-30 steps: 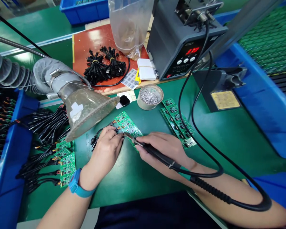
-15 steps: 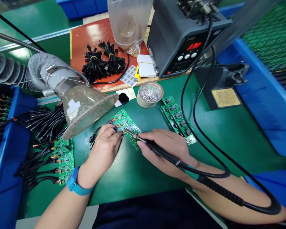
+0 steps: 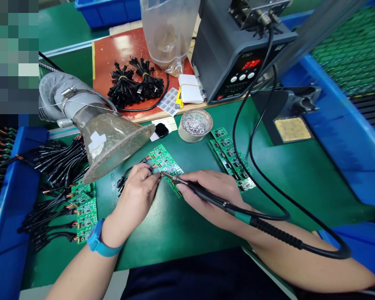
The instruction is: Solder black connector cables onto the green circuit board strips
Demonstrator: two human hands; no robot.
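A green circuit board lies slanted on the bench mat, with black cables joined by coloured wires to its left edge. My left hand is closed at that edge, fingertips pinching a cable whose wire end meets the board. In my right hand is a soldering iron, gripped like a pen. Its tip rests at or just above the board's left edge, right beside my left fingertips. My left fingers mostly hide the pinched cable.
A fume extractor hood overhangs the left side. Wired boards lie beneath it, near a blue bin. Beyond the board stands a solder-scrap tub. Further boards, a soldering station and an iron holder are rightward.
The soldering iron's tip has shifted slightly left and nearer to me, towards my left fingertips. Its cord has swung left. My left hand and the board stay nearly still.
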